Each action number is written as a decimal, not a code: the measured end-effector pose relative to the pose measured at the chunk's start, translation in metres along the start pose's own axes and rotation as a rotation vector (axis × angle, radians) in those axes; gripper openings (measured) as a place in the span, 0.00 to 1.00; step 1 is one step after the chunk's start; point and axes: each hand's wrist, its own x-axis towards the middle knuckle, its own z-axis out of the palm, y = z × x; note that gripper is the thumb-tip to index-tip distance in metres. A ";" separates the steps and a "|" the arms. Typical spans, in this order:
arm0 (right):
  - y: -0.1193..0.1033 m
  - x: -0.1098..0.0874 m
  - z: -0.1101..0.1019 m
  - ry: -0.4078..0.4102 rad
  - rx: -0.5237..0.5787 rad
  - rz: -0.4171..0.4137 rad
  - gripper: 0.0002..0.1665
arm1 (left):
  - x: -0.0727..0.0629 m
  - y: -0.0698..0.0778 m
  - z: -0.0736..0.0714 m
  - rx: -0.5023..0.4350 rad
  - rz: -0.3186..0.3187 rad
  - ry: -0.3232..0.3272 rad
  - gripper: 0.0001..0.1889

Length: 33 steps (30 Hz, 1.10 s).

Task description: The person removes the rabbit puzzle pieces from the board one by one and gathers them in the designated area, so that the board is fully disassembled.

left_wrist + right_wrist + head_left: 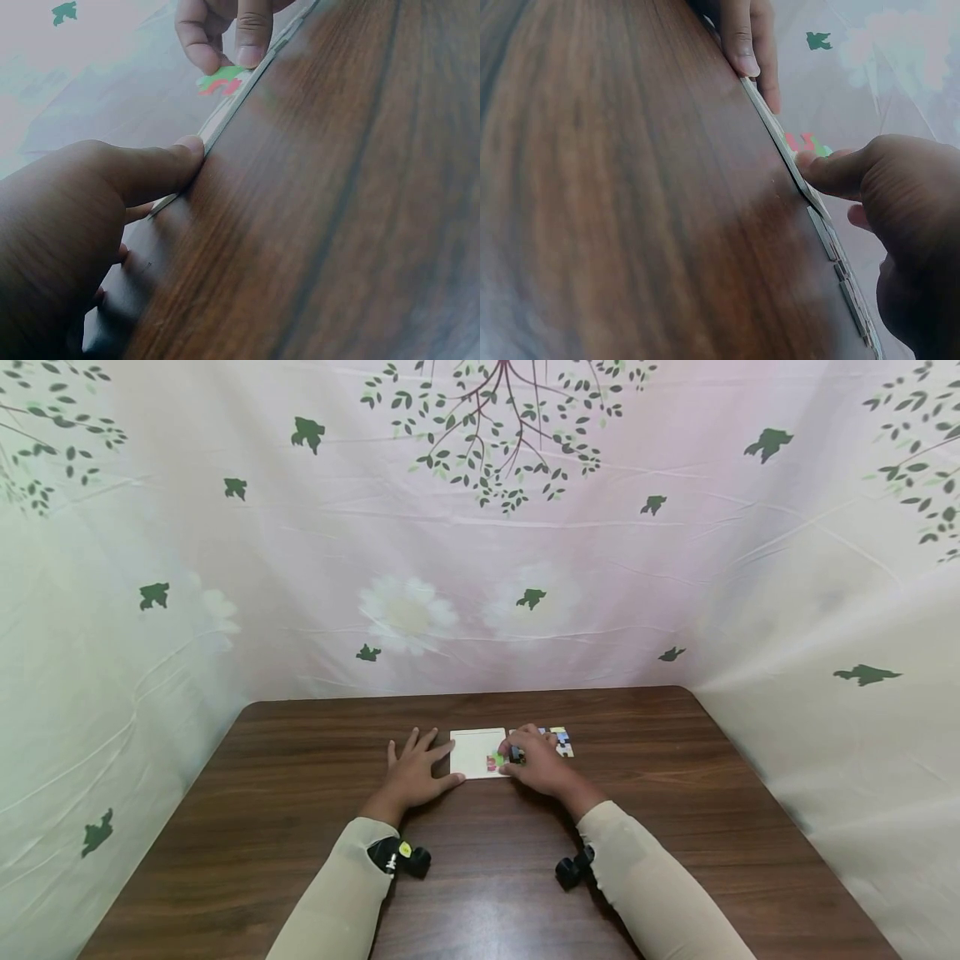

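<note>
A white puzzle board [472,745] lies flat near the far side of the table. My left hand [417,778] is spread at the board's left side, its thumb [176,161] against the near edge. Red and green puzzle pieces [492,763] sit at the board's near right corner. There my right hand [540,763] curls its thumb and fingers down onto a puzzle piece with green and red on it [223,76], pinching it at the board. More puzzle pieces [564,742] lie just right of the board, partly hidden under my right hand.
The brown wooden table [315,827] has rounded far corners. A pale cloth [465,543] with printed leaves, birds and flowers hangs behind it and along both sides. Each wrist wears a small black camera; the left camera [415,862] stands just above the table.
</note>
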 end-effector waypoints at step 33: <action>-0.001 -0.004 -0.001 0.050 0.071 0.013 0.06 | 0.000 0.000 0.000 -0.006 -0.004 -0.004 0.41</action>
